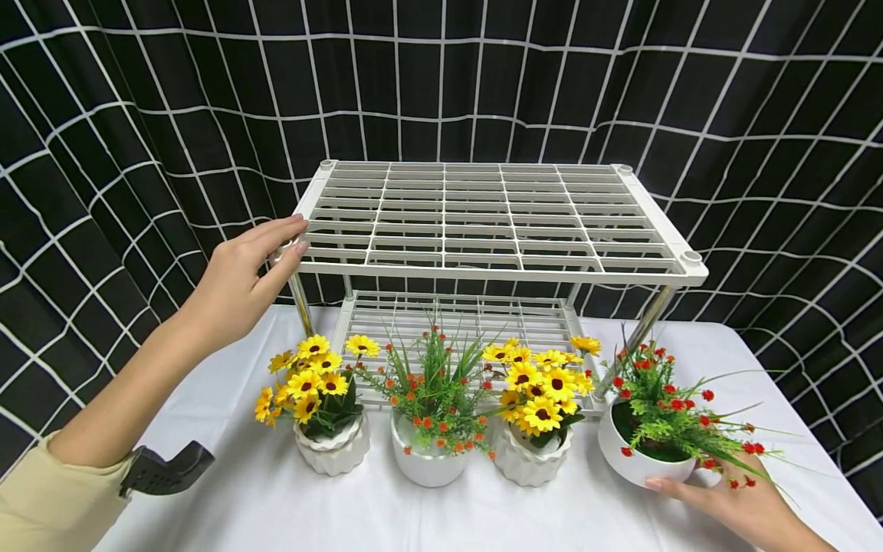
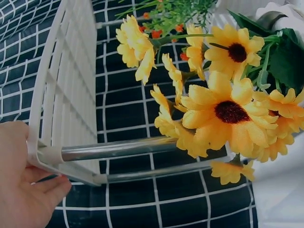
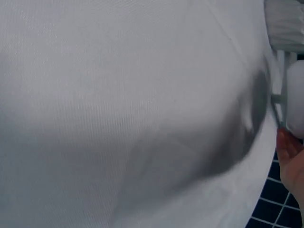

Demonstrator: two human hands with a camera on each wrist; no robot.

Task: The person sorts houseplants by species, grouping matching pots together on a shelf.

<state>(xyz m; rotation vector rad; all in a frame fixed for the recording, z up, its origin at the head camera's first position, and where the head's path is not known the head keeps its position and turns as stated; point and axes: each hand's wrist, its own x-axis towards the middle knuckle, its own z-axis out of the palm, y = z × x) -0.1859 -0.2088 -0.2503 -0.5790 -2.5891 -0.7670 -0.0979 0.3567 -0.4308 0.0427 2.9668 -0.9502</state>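
- At far left, left hand [image 1: 237,280]: fingers straight, tips resting on the front left corner of the white rack [image 1: 497,222]; the left wrist view shows the thumb under that corner, beside a chrome leg.
- Below and right of the left hand: ribbed white pot of yellow sunflowers [image 1: 319,399], standing on the bench [image 1: 276,498], which is covered in white cloth.
- Further right, between the hands: smooth white pot of green sprigs with orange buds [image 1: 431,418].
- Next toward the right hand: second ribbed pot of sunflowers [image 1: 534,418].
- Touching the right hand [image 1: 731,502]: round white bowl of greenery with red flowers [image 1: 655,433], resting on the bench; fingers curl round its lower front, near the rack's right front leg.
- Behind everything: black curtain with white grid [image 1: 103,153].
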